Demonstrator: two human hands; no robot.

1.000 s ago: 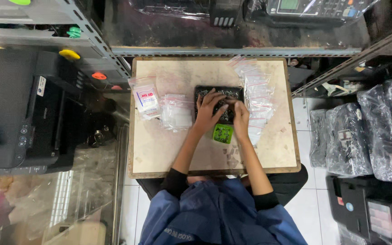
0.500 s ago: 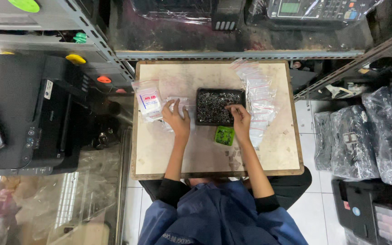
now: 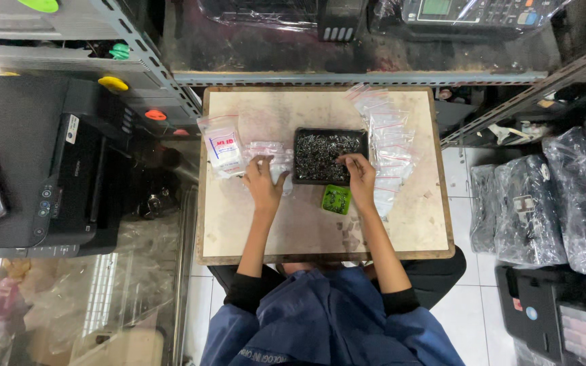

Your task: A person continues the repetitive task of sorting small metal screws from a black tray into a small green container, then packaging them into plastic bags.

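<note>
The left hand (image 3: 264,181) lies flat, palm down, fingers spread loosely on a small heap of clear plastic bags (image 3: 270,154); it presses on them rather than closing around any one. The right hand (image 3: 359,177) reaches over the near right corner of a black tray (image 3: 329,156), its fingertips curled down among the small dark metal parts (image 3: 323,150) that fill the tray. Whether it pinches any of the parts cannot be told, since the fingers hide the contact.

Between the two hands, just toward the person from the tray, sits a small green container (image 3: 336,199) with a few dark parts inside; it is close beside the right hand's wrist but not touched. Beyond the left hand and further to its outer side lies a larger clear packet (image 3: 222,146) with a white label. On the outer side of the right hand a long row of small zip bags (image 3: 386,146) with red strips runs away from the person, overlapping one another.

All of it rests on a worn, light-coloured square table (image 3: 293,230). Past the left edge stands a black printer (image 3: 69,183); past the right edge, black machines wrapped in plastic (image 3: 564,196) sit on the tiled floor. A metal shelf (image 3: 347,76) crosses beyond the table's far edge.
</note>
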